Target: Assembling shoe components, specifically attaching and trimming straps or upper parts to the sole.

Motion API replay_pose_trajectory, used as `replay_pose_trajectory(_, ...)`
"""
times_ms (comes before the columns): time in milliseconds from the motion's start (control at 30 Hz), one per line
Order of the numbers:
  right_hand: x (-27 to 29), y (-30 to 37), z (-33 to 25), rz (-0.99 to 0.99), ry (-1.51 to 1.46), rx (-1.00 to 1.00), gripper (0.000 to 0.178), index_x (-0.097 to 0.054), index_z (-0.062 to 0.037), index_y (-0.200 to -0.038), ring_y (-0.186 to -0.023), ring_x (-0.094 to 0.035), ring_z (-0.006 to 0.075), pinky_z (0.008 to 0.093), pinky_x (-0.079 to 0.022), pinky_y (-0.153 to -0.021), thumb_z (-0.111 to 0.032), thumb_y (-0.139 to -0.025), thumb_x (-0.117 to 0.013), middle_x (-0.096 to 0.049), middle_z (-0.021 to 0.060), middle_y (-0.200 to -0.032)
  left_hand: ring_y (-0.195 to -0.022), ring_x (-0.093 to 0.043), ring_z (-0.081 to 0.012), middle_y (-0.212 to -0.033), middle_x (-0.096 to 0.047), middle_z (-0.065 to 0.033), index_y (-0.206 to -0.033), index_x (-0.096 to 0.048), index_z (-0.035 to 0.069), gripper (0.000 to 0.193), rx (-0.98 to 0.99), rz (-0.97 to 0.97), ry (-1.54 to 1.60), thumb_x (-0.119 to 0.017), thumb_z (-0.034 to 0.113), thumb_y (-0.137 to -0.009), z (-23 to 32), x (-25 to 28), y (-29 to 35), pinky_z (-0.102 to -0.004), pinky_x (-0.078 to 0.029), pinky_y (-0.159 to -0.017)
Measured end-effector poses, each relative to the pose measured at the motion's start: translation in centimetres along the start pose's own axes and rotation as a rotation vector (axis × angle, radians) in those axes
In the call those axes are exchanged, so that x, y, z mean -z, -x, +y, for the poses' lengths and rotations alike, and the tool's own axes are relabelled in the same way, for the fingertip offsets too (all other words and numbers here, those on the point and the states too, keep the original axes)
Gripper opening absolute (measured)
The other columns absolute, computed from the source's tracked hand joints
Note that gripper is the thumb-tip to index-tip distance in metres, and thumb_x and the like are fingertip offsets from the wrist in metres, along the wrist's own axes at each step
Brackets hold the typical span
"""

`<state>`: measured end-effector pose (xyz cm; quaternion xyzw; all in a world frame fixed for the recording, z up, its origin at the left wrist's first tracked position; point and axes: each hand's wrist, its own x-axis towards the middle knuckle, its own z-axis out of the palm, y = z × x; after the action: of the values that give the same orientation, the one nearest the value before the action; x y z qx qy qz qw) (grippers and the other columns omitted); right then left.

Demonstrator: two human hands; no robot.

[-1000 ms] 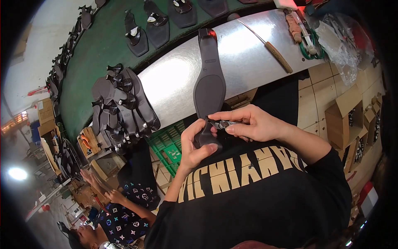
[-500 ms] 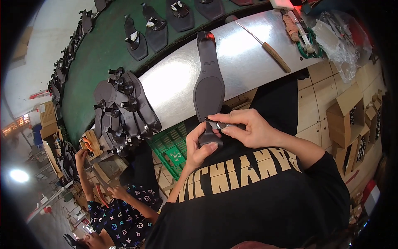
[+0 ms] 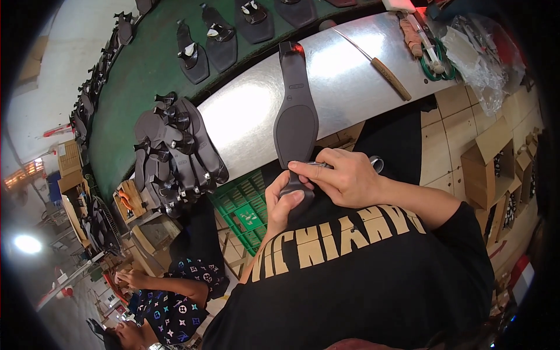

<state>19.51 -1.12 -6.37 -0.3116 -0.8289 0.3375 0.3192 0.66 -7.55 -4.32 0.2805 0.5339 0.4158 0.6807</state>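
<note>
My left hand is closed around a dark grey shoe part, its thumb pressed on top; most of the part is hidden by the fingers. My right hand grips a slim metal tool, and a shiny ring, seemingly the tool's end, shows behind the knuckles. Its outstretched index finger rests by the left fingertips, over the shoe part. Just beyond both hands, a dark sandal lies sole up on the metal worktop, its heel pointing away.
A heap of dark sandals lies at left, with more along the green table. A wooden-handled awl and a plastic bag are at far right. Below are a green crate and cardboard boxes. A co-worker sits lower left.
My right hand has turned over, its index finger now stretched forward and the shiny ring showing behind it. The left hand keeps its hold. The co-worker's raised arm has come down.
</note>
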Motion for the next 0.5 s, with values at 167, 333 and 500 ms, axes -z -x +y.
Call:
replay_pose_trajectory(167,1.2,-1.2,0.6,0.046,0.041,-0.020,0.046,-0.061,-0.0154,-0.129,-0.068,-0.059,0.0231,0.0328,-0.050,-0.057,-0.011,-0.083,-0.064,-0.054,0.0067,-0.078,-0.078,-0.063,-0.0179,-0.087,-0.065,-0.0118,-0.103,-0.059,-0.003,0.045,0.140,0.077,-0.125,-0.061,0.026,-0.070,-1.2,-0.1,0.1,-0.0266,-0.050,-0.074)
replay_pose_trajectory(333,3.2,-2.5,1.8,0.047,-0.191,-0.188,0.040,-0.062,-0.0094,-0.126,-0.068,-0.059,0.0248,0.0338,-0.048,-0.060,-0.006,-0.086,-0.061,-0.059,0.0106,-0.076,-0.077,-0.064,-0.0193,-0.087,-0.065,-0.0127,-0.104,-0.059,-0.004,0.046,0.149,0.095,-0.081,-0.060,0.026,-0.069,-0.8,0.3,-0.1,-0.0282,-0.051,-0.073)
replay_pose_trajectory(500,2.7,-1.8,1.3,-0.005,-0.427,-0.255,0.041,-0.059,-0.0057,-0.128,-0.071,-0.062,0.0191,0.0295,-0.048,-0.066,-0.010,-0.087,-0.061,-0.066,0.0137,-0.086,-0.079,-0.056,-0.0097,-0.088,-0.063,-0.0048,-0.100,-0.061,0.001,0.038,0.147,0.065,-0.054,-0.061,0.024,-0.070,-0.3,-0.1,-0.1,-0.0221,-0.041,-0.073)
